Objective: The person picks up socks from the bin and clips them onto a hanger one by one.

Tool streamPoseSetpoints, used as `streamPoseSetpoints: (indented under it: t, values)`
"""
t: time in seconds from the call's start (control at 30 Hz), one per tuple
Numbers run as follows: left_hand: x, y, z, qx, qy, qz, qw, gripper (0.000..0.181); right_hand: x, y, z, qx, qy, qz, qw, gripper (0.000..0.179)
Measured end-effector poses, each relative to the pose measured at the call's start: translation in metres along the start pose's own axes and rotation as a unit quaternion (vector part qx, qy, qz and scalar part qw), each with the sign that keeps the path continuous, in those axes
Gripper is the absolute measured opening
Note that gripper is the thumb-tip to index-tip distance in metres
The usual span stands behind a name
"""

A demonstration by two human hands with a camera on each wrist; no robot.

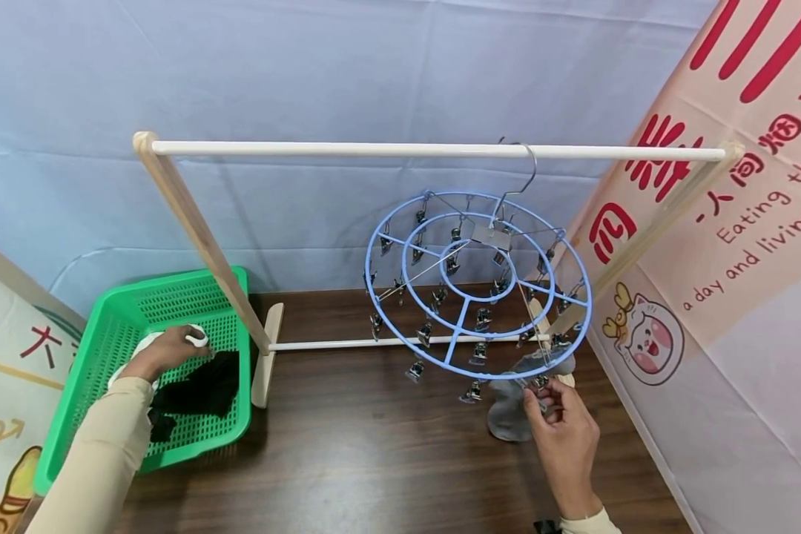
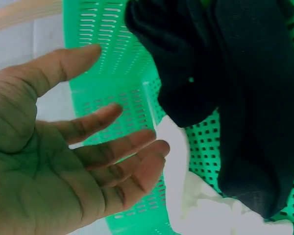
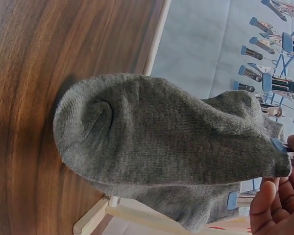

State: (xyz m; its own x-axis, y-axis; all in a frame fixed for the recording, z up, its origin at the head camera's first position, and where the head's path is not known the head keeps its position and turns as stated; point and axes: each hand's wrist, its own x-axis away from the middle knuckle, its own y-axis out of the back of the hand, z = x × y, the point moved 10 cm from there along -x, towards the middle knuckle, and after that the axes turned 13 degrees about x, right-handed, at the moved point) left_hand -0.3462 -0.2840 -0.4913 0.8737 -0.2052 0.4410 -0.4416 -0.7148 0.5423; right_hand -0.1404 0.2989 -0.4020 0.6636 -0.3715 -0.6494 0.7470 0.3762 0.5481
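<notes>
My left hand is over the green basket, beside white socks and black socks. In the left wrist view its thumb stands apart from the loosely bent fingers, whose tips overlap the white fabric; contact cannot be told. My right hand is at the near right rim of the round blue clip hanger, pinching a clip at the cuff of a grey sock. This sock hangs toe down, with more grey fabric behind it. Part of the right fingers lies outside the right wrist view.
The hanger hooks over the white top bar of a wooden-legged rack. Several metal clips dangle from its rings. A lower bar crosses near the brown tabletop. A printed curtain stands close on the right.
</notes>
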Motion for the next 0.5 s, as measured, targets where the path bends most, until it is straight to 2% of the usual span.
streamPoseSetpoints:
  t: [0.27, 0.5]
  values:
    - [-0.008, -0.019, 0.008, 0.006, 0.014, 0.063, 0.9979, 0.066, 0.0, -0.002, -0.002, -0.014, -0.023, 0.01, 0.9996, 0.021]
    - [-0.007, -0.03, 0.021, 0.013, 0.052, 0.079, 0.9955, 0.066, 0.001, -0.003, -0.002, -0.02, -0.028, 0.014, 0.9993, 0.02]
